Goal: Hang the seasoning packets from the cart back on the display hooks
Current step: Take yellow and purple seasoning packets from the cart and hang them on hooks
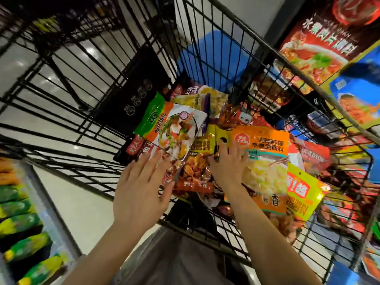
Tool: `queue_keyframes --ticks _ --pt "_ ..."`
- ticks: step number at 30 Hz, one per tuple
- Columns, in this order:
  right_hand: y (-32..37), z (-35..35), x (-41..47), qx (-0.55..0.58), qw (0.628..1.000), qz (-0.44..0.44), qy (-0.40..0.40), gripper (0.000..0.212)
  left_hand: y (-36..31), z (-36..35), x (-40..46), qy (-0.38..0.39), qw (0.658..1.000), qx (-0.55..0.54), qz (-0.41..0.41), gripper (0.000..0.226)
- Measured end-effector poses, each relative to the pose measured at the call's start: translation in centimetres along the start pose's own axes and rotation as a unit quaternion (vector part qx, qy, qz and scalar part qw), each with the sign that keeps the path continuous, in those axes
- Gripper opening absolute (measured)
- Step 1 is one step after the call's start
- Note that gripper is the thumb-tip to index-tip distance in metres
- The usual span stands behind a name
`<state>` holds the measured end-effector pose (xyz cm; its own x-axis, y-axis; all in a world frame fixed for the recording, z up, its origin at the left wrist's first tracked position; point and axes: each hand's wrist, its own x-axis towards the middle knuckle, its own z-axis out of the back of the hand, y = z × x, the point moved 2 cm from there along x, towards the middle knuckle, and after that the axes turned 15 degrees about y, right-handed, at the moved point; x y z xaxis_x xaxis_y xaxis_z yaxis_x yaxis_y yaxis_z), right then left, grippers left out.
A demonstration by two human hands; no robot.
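Observation:
A black wire cart (86,112) holds a loose heap of seasoning packets. My left hand (141,182) reaches in with straight fingers. Its fingertips touch a red packet (136,148) at the lower edge of a green, orange and silver packet (174,128). My right hand (226,165) lies flat on a yellow packet (221,134), fingers straight. Its outer fingers are hidden under an orange packet (265,161). A yellow-green packet (300,192) lies beside that one. No bare hook shows; red packets (316,40) hang on the display to the right.
Blue packets (359,97) hang beyond the cart's right wall. Green and yellow packs (22,223) fill a shelf at the lower left. A black panel (133,93) leans on the cart's far wall, with a blue shape (213,56) behind the wires. Shiny floor lies to the left.

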<state>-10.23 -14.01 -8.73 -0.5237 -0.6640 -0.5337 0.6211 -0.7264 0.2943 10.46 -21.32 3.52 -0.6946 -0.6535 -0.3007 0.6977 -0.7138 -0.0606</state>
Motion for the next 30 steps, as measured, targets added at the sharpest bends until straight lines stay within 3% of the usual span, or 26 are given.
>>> queue_keyframes --ticks 5,12,20,23,26,30 --pt "7.4 1.9 7.8 -0.048 0.993 0.106 0.021 0.068 -0.1 0.0 0.0 -0.010 1.000 -0.003 0.009 0.055" --pt "9.7 2.3 12.6 -0.167 0.983 0.050 0.057 0.060 -0.1 0.1 0.2 0.009 1.000 -0.003 0.016 0.056" --pt "8.6 2.0 12.5 -0.185 0.971 0.053 0.144 0.081 -0.2 0.3 0.2 0.011 1.000 -0.003 0.008 0.054" --pt "9.0 2.6 12.6 -0.201 0.972 0.049 0.107 0.068 -0.2 0.2 0.2 0.018 1.000 0.003 0.003 0.056" --pt "9.1 2.6 11.0 -0.161 0.984 0.074 0.036 0.032 -0.1 0.1 0.3 0.027 1.000 0.002 0.003 0.056" --pt "7.6 3.5 6.7 -0.088 0.994 0.058 0.021 0.034 -0.2 0.3 0.3 0.033 0.999 -0.010 -0.010 0.052"
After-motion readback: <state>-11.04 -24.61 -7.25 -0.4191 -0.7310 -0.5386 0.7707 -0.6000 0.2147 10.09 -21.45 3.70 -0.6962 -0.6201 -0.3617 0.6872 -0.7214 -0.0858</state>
